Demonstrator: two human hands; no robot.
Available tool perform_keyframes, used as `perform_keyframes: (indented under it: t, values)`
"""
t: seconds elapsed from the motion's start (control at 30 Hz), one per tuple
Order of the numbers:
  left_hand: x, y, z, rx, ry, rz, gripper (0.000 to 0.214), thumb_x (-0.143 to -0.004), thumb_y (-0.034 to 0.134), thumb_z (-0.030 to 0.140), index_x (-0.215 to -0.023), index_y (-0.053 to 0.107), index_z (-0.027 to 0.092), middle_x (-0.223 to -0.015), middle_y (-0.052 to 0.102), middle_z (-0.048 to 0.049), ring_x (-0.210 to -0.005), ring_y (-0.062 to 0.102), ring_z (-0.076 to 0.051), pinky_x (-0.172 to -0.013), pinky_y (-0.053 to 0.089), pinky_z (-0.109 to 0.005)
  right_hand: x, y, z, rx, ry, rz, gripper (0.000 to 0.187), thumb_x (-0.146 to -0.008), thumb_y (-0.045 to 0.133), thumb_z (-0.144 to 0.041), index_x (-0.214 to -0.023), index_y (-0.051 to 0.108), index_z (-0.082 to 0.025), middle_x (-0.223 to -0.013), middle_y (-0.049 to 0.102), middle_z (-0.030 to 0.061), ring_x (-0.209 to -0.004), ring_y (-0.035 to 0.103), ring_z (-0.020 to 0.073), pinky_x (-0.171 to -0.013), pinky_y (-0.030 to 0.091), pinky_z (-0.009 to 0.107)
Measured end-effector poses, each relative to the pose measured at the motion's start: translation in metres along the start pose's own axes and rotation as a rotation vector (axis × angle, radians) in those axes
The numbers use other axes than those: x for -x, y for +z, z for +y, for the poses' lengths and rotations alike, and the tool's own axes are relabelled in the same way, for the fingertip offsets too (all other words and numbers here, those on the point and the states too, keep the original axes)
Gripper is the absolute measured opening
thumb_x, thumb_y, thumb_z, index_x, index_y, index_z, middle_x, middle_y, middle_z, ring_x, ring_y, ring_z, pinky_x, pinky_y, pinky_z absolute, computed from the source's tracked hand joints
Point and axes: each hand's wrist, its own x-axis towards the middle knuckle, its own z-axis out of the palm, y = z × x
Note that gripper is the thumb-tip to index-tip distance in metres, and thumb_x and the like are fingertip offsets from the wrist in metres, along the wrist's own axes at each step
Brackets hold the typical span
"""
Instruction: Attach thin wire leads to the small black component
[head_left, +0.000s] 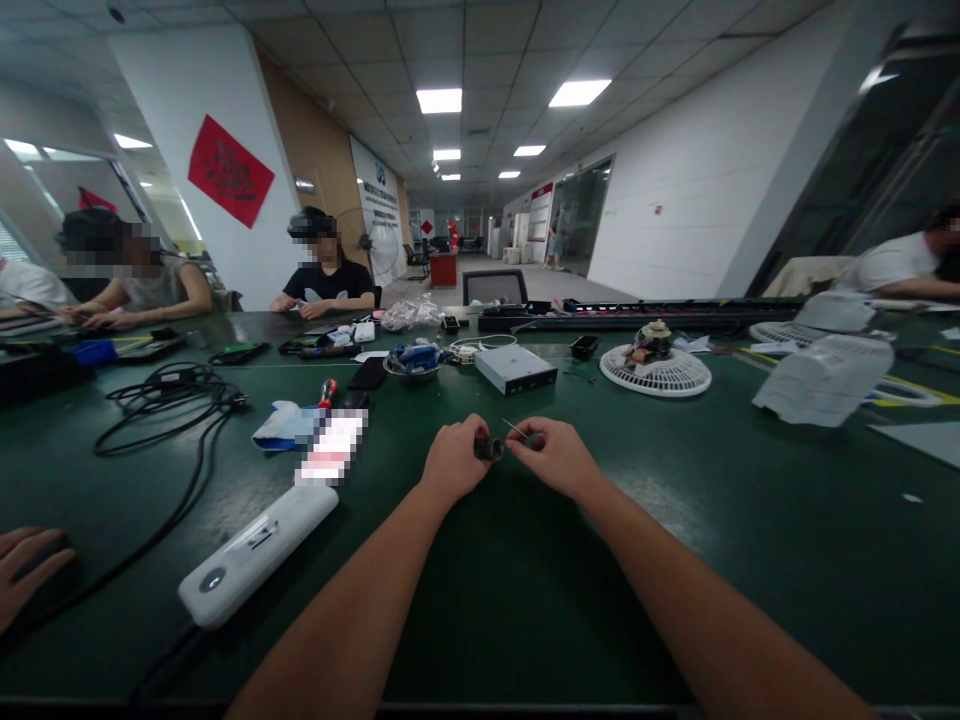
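Note:
My left hand (456, 455) is closed around a small dark cylindrical part (491, 450), its round end turned to the right. Between the thumb and fingers of my right hand (553, 453) is a thin light-coloured rod (514, 428), pinched with its tip pointing up and left toward the part. A small gap separates the two hands above the green table (525, 600). What the left fingers cover of the dark part is hidden, and its exact kind is too small to make out.
A white optical drive (516, 370) and a white fan grille (655, 372) lie beyond my hands. Left are a long white device (259, 555), a blue-white cloth (285, 426), a coiled black cable (169, 385) and another person's hand (30, 565). Several people sit around the table.

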Motion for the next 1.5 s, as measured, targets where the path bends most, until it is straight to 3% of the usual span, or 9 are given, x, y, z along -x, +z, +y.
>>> perform_keyframes:
  t: [0.23, 0.47, 0.83, 1.03, 1.33, 1.5]
  values:
    - [0.002, -0.001, 0.002, 0.047, 0.055, 0.011, 0.022, -0.07, 0.069, 0.022, -0.088, 0.056, 0.022, -0.086, 0.067, -0.0004, -0.08, 0.061, -0.019, -0.073, 0.045, -0.03, 0.0, 0.006, 0.002, 0.045, -0.023, -0.035, 0.018, -0.073, 0.067, -0.036, -0.077, 0.072, -0.02, -0.066, 0.064, 0.0003, -0.06, 0.053, 0.0134, -0.057, 0.038, 0.025]
    - [0.003, -0.002, 0.004, 0.035, 0.073, -0.037, 0.025, -0.068, 0.068, 0.017, -0.089, 0.057, 0.022, -0.089, 0.067, -0.0012, -0.084, 0.06, -0.02, -0.078, 0.045, -0.031, 0.002, 0.009, -0.001, 0.029, -0.005, -0.051, 0.017, -0.072, 0.066, -0.034, -0.066, 0.061, -0.019, -0.063, 0.061, -0.0018, -0.058, 0.053, 0.0123, -0.055, 0.036, 0.024]
    - [-0.001, 0.003, -0.003, 0.003, -0.035, 0.021, 0.021, -0.073, 0.068, 0.023, -0.092, 0.059, 0.023, -0.086, 0.068, -0.0022, -0.082, 0.063, -0.019, -0.077, 0.043, -0.03, -0.001, 0.01, 0.005, -0.01, 0.026, -0.05, 0.013, -0.081, 0.055, -0.026, -0.091, 0.062, -0.021, -0.08, 0.067, 0.0003, -0.065, 0.058, 0.0129, -0.061, 0.04, 0.025]
    - [-0.002, 0.004, -0.01, -0.007, -0.148, 0.057, 0.021, -0.076, 0.067, 0.022, -0.095, 0.06, 0.023, -0.088, 0.069, -0.0032, -0.083, 0.064, -0.019, -0.076, 0.045, -0.029, 0.0, 0.004, 0.004, 0.094, 0.006, -0.069, 0.012, -0.079, 0.056, -0.023, -0.086, 0.066, -0.022, -0.08, 0.069, 0.0009, -0.07, 0.06, 0.0143, -0.064, 0.042, 0.026]
    - [0.0, 0.003, -0.007, 0.023, -0.08, 0.021, 0.021, -0.075, 0.066, 0.017, -0.094, 0.062, 0.023, -0.089, 0.069, -0.0026, -0.085, 0.064, -0.018, -0.074, 0.045, -0.027, 0.002, 0.003, -0.001, 0.267, 0.05, -0.074, 0.011, -0.077, 0.059, -0.025, -0.08, 0.07, -0.025, -0.078, 0.07, -0.0002, -0.067, 0.061, 0.0148, -0.058, 0.038, 0.026]
    - [0.001, 0.002, -0.007, 0.048, -0.084, 0.012, 0.021, -0.074, 0.064, 0.014, -0.093, 0.063, 0.023, -0.089, 0.07, -0.0016, -0.083, 0.064, -0.017, -0.069, 0.044, -0.025, 0.003, 0.002, -0.005, 0.151, -0.021, -0.123, 0.013, -0.076, 0.059, -0.023, -0.081, 0.07, -0.022, -0.078, 0.07, 0.0004, -0.07, 0.061, 0.0144, -0.063, 0.041, 0.025]
